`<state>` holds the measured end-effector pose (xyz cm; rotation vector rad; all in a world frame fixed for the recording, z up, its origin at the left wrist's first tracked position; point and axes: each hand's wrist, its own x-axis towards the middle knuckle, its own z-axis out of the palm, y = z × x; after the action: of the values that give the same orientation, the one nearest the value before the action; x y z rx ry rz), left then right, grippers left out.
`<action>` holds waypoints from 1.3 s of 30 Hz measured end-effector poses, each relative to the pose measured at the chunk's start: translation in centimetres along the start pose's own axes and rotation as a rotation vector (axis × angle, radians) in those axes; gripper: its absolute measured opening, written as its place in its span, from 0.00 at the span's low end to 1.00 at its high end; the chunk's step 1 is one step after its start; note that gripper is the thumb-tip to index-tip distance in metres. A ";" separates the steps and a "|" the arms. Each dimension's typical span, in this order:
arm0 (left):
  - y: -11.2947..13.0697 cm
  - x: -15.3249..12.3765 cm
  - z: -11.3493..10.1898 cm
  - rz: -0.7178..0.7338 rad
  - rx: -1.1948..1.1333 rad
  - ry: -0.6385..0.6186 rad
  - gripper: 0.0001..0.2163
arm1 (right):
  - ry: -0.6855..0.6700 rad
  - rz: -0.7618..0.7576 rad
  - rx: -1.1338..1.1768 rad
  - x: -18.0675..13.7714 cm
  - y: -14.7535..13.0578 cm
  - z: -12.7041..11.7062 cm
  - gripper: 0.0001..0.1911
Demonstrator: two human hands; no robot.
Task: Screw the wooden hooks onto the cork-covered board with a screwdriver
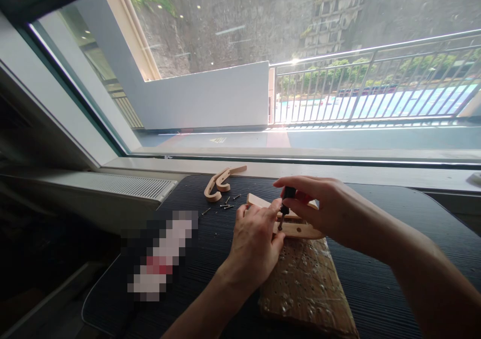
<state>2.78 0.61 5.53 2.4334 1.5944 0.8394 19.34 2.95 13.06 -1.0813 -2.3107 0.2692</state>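
Observation:
Near the middle of the table, my right hand [327,202] is closed around the black handle of a screwdriver [288,194], which points down. Its tip meets a light wooden piece [305,230] with holes in it, at or near a screw. My left hand [255,234] grips the left end of that piece, with fingers close to the screwdriver shaft. Just behind lies another pale wooden strip [259,201], partly covered by my hands. Both rest at the far end of a worn, hole-marked board [304,289] that looks wrapped in clear film.
Two curved wooden hooks [212,189] lie at the back of the dark table [376,259], with several loose screws [227,206] in front. A blurred-out white and red item [161,259] is at the left. Beyond the table stands a window sill [188,166], with a radiator [124,184] on the left.

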 end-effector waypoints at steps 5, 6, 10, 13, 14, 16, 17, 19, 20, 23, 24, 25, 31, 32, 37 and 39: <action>0.1 0.0 -0.1 0.000 0.007 -0.001 0.19 | 0.036 0.008 -0.028 0.4 -0.1 0.4 0.14; 0.1 -0.1 -0.1 0.001 0.008 0.001 0.18 | 0.029 0.017 -0.027 0.4 -0.2 0.4 0.15; 0.1 -0.1 -0.1 0.002 0.002 -0.003 0.21 | -0.008 0.047 0.014 0.0 -0.2 0.2 0.19; 0.0 -0.1 0.0 -0.001 0.000 -0.008 0.26 | 0.000 0.015 0.037 -0.3 0.0 -0.1 0.18; 0.0 -0.1 0.0 -0.001 0.002 -0.007 0.27 | 0.003 0.003 0.038 -0.4 0.0 -0.1 0.17; -0.1 0.0 0.0 -0.001 0.004 -0.004 0.27 | 0.012 -0.017 0.034 -0.3 0.1 -0.1 0.17; -0.1 0.0 0.0 -0.001 0.003 -0.003 0.27 | 0.018 -0.020 0.029 -0.2 0.1 0.0 0.16; 0.0 0.0 0.0 -0.002 0.000 0.000 0.25 | 0.036 -0.023 0.016 0.1 0.0 0.2 0.15; 0.0 0.0 0.0 -0.002 0.000 0.000 0.24 | 0.045 -0.022 0.009 0.2 0.0 0.3 0.15; 0.1 0.0 0.0 -0.005 0.003 0.001 0.19 | 0.042 -0.004 -0.008 0.5 0.0 0.6 0.14; 0.1 0.0 -0.1 -0.005 0.004 0.000 0.19 | 0.032 0.005 -0.010 0.5 0.0 0.6 0.15; 0.1 0.0 -0.1 -0.005 0.005 -0.001 0.19 | 0.017 0.018 -0.009 0.5 0.0 0.5 0.16; 0.0 -0.1 -0.1 -0.013 0.002 -0.004 0.28 | -0.005 0.038 0.044 -0.2 0.1 -0.2 0.19; 0.0 0.0 -0.1 -0.012 0.003 -0.005 0.29 | -0.001 0.021 0.050 -0.2 0.1 -0.2 0.18; 0.0 0.0 -0.1 -0.005 0.006 -0.003 0.28 | 0.027 -0.005 0.003 0.2 0.2 0.0 0.15; 0.1 0.0 -0.1 -0.005 0.007 -0.002 0.26 | 0.034 0.001 -0.022 0.4 0.2 0.1 0.14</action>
<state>2.78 0.56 5.67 2.4333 1.6053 0.8319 19.21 3.33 13.07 -1.0899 -2.2878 0.2239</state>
